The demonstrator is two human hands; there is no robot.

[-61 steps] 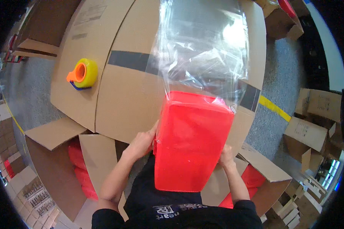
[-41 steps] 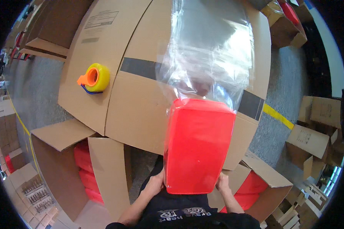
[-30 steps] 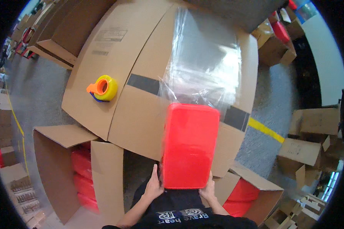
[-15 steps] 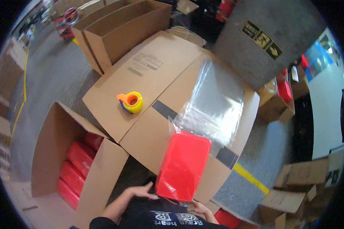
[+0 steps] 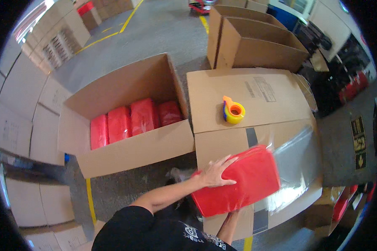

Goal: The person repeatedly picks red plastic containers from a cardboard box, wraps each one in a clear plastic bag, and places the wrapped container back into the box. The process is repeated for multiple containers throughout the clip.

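A red rectangular plastic container (image 5: 255, 178) in a clear bag lies tilted across the near part of a cardboard-topped work surface. My left hand (image 5: 215, 173) rests flat on its upper face at the left, fingers spread. At the container's near edge is my right hand (image 5: 233, 214); its fingers are hidden underneath. Loose clear film sticks out past the container's left end. Just right of the container lies a stack of clear plastic bags (image 5: 299, 167). Farther back stands a yellow tape roll in an orange and blue dispenser (image 5: 234, 112).
To the left, an open carton (image 5: 130, 157) holds several bagged red containers (image 5: 143, 117). Two tall open cartons (image 5: 264, 50) stand behind the cardboard surface (image 5: 218, 90). A grey pillar (image 5: 343, 146) rises at the right. Stacked boxes (image 5: 19, 125) line the far left.
My view has swung left, bringing the open carton toward the middle. My left hand has come from beside the container onto its top, and the container has turned. My right hand has gone under its edge.
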